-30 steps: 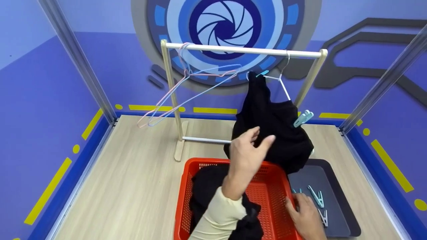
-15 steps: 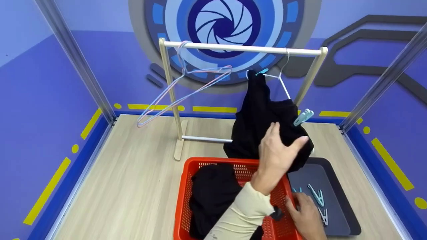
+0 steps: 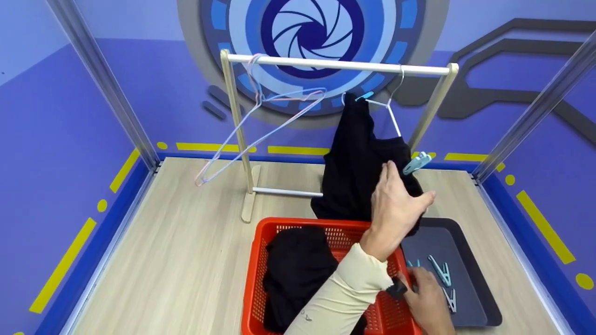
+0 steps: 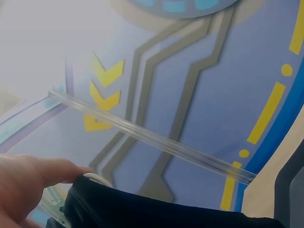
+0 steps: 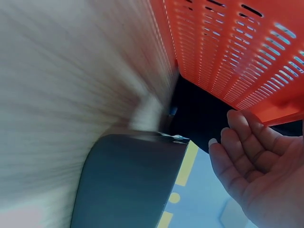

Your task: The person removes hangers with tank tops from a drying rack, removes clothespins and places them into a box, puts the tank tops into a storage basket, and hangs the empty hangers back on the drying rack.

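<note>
A black sleeveless top [image 3: 349,172] hangs on a white hanger [image 3: 393,118] from the rack, with a blue clothespin [image 3: 364,96] at one shoulder and a pale teal clothespin [image 3: 417,163] at the other. My left hand [image 3: 396,204], fingers extended and thumb spread, is at the front of the top, below the teal clothespin. Seen from the left wrist, the left hand [image 4: 28,185] is close beside the shoulder of the top [image 4: 137,209]; contact is unclear. Beside the red basket's right wall, my right hand [image 3: 428,298] lies with loosely bent fingers, and its palm [image 5: 280,180] holds nothing.
Bunched black cloth [image 3: 298,270] lies in the red basket [image 3: 265,228]. A grey tray [image 3: 479,298] with several clothespins [image 3: 440,271] stands to its right. Pink and blue hangers [image 3: 279,126] hang at the left of the wooden rack [image 3: 335,63]. Blue walls surround the table [image 3: 186,242].
My left hand has moved right across the front of the black top. The top and its teal clothespin have shifted slightly left. The pink and blue hangers have swung. My right hand stays beside the basket.
</note>
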{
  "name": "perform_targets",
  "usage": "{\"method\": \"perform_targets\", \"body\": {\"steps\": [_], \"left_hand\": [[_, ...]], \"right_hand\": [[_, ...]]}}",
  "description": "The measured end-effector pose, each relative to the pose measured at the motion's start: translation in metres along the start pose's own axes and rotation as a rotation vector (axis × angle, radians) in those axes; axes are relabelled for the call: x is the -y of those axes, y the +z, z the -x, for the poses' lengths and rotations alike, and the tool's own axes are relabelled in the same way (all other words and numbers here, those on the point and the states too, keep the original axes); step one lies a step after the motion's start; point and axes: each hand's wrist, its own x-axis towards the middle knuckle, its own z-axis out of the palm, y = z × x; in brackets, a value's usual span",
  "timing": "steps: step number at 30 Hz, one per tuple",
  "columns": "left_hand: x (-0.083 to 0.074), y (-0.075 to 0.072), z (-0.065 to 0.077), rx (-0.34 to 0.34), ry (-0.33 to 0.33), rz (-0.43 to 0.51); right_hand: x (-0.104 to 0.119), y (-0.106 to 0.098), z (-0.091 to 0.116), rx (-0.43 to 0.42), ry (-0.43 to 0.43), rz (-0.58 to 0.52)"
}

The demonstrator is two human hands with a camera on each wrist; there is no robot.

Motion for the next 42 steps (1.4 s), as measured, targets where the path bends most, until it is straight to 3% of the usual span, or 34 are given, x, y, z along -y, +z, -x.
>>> {"method": "perform_targets", "body": {"steps": [7, 15, 23, 28, 34, 42], "left_hand": [[0.010, -0.020, 0.007, -0.033, 0.073, -0.063], [0.023, -0.059, 0.015, -0.060, 0.135, -0.082], [0.032, -0.095, 0.017, -0.158, 0.129, -0.151], [0.041, -0.115, 0.012, -0.176, 0.112, -0.184], [0.052, -0.136, 0.004, -0.205, 0.111, -0.217], [0.065, -0.159, -0.006, -0.280, 0.097, -0.355]], "right_hand": [[0.001, -0.001, -0.001, 0.044, 0.057, -0.017], [0.001, -0.003, -0.003, 0.113, 0.135, -0.025], [-0.002, -0.001, -0.004, 0.101, 0.106, -0.035], [-0.002, 0.000, -0.004, 0.071, 0.069, -0.043], [-0.003, 0.000, -0.005, 0.096, 0.095, -0.051], [-0.003, 0.002, -0.004, 0.054, 0.066, -0.056]]}}
